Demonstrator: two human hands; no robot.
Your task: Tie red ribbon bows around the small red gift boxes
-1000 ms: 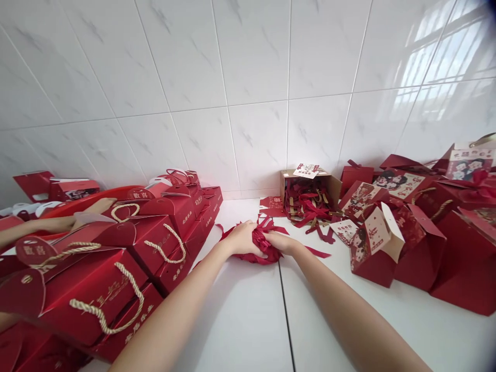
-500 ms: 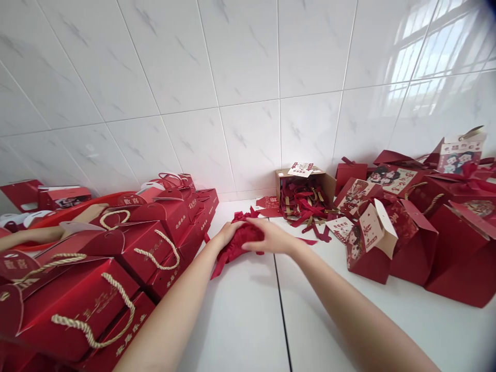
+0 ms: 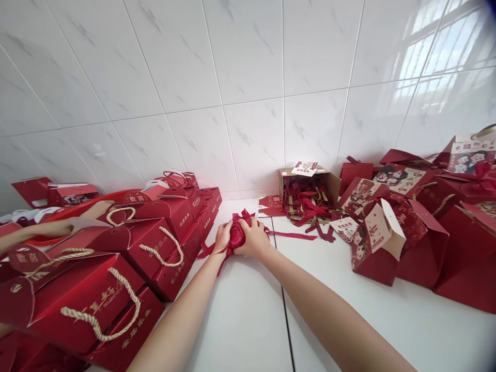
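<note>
A shiny dark-red fabric bag (image 3: pixel 237 235) with ribbon ends sits on the white table (image 3: pixel 248 310), pressed between my two hands. My left hand (image 3: pixel 222 238) is closed around its left side. My right hand (image 3: pixel 252 238) grips it from the right and top, fingers curved over the gathered cloth. One red ribbon (image 3: pixel 296 236) trails from it to the right across the table seam; others hang to the lower left. What the bag holds is hidden.
Red gift boxes (image 3: pixel 116 289) with rope handles are stacked at left; another person's arm (image 3: pixel 50 229) reaches behind them. A cardboard box (image 3: pixel 331 188) of ribbons stands by the tiled wall, a red card (image 3: pixel 270 205) beside it. Red paper bags (image 3: pixel 374 248) crowd the right.
My hands have closed in on the fabric bag, the right hand coming down from above onto it. The bag looks rounder and more upright, and its ribbons are spread wider to both sides.
</note>
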